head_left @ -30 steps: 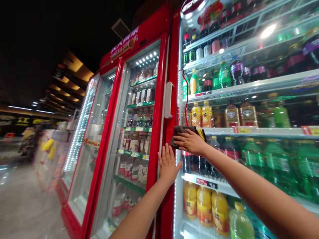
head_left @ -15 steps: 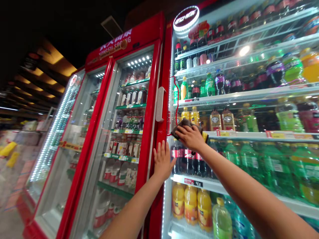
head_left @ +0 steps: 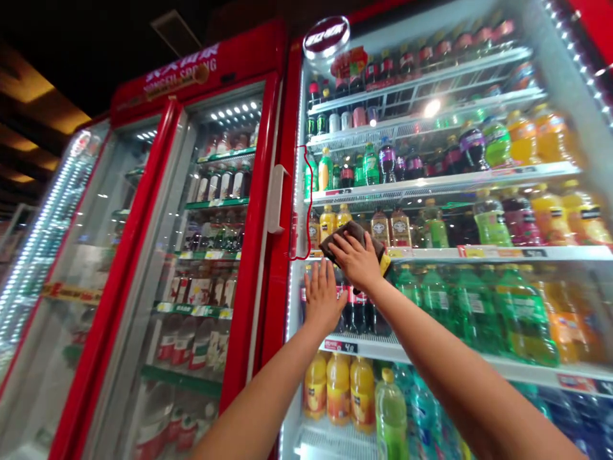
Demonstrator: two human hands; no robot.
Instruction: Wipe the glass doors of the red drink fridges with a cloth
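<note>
My right hand [head_left: 357,259] presses a dark grey-brown cloth [head_left: 353,231] with a yellow patch at one edge against the glass door [head_left: 383,191] of a lit drinks fridge. Its fingers are spread over the cloth. Just to the left and slightly lower is my left hand [head_left: 323,300], raised palm forward at the same door with fingers stretched and nothing held. A red wavy outline [head_left: 310,204] shows on the glass to the left of the cloth. Behind the hands stand dark cola bottles [head_left: 359,313], partly covered by them.
A white door handle [head_left: 276,198] is fixed on the red frame [head_left: 280,275] left of my hands. Further left stands a second red fridge [head_left: 191,76] with glass doors. Shelves behind the glass hold green bottles [head_left: 472,306] and orange juice bottles [head_left: 338,390].
The view has swung right. My right hand and the cloth have moved right across the glass, away from the red outline. My left hand has shifted right, from beside the frame onto the door.
</note>
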